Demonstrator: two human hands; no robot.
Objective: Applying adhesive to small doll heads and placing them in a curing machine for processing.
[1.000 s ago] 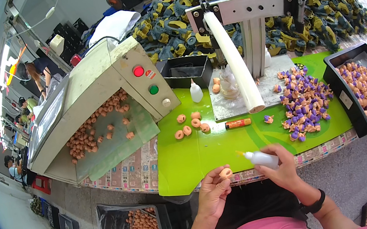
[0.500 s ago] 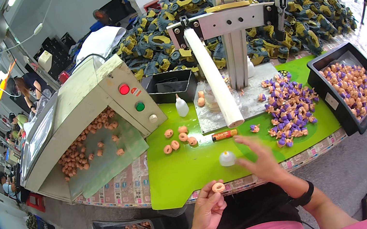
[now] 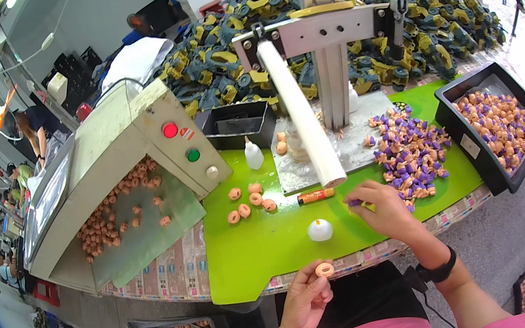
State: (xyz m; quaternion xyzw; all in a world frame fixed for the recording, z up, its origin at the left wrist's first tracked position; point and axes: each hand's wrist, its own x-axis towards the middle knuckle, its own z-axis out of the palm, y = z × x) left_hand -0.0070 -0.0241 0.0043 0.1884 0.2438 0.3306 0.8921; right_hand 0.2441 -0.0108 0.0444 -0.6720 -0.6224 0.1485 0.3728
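Near the front edge of the table, my left hand (image 3: 306, 299) pinches a peach hollow toy head (image 3: 324, 270), its oval opening facing up. My right hand (image 3: 387, 212) is over the green mat (image 3: 240, 273), with thumb and fingers closed on a small purple toy body (image 3: 354, 203), mostly hidden by the fingertips. Between the hands stands a round white squeeze bottle (image 3: 320, 230) with an orange tip. Beyond it lies an orange marker-like tube (image 3: 316, 196). Several loose toy heads (image 3: 255, 199) rest on the mat to the left.
A pile of purple-and-peach toy bodies (image 3: 411, 152) and a black crate (image 3: 451, 99) of parts are at right. A press (image 3: 332, 81) with a white lever (image 3: 302, 115) rises centrally. At left sits a beige machine (image 3: 150, 124) holding heads; a taller bottle (image 3: 253, 155) stands nearby.
My right hand has moved from beside the round bottle to the lone toy body near the pile and closed on it. My left hand keeps the toy head, shifted slightly right.
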